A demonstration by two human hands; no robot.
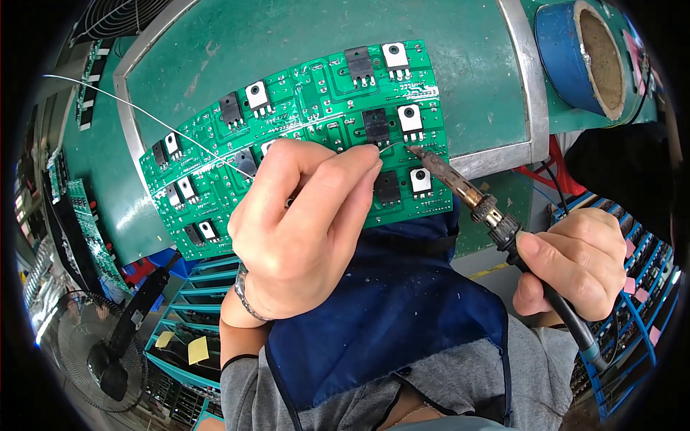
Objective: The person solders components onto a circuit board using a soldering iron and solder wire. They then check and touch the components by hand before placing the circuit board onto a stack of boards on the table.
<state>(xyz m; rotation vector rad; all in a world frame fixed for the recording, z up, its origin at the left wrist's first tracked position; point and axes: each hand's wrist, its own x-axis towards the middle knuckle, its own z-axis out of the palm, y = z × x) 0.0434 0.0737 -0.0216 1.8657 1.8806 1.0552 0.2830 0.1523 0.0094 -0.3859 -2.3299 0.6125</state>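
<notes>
A green circuit board [309,90] lies on the bench, carrying several black and white-faced three-legged transistors. Over its middle, my left hand [298,223] is closed in a pinch on a thin solder wire [180,133]. The wire's long tail runs off to the upper left, and its short end comes out past my fingertips toward the legs of a white-faced transistor [410,121]. My right hand [575,262] wraps round the black handle of a soldering iron [471,197]. The iron's dark tip is at those legs, close to the wire end. My left hand hides part of the board.
The green bench top [460,43] has a metal frame strip [528,72] on the right. A blue roll [578,61] stands at the upper right. Racks of boards [194,316] flank me at both sides, and a fan [100,352] is at lower left.
</notes>
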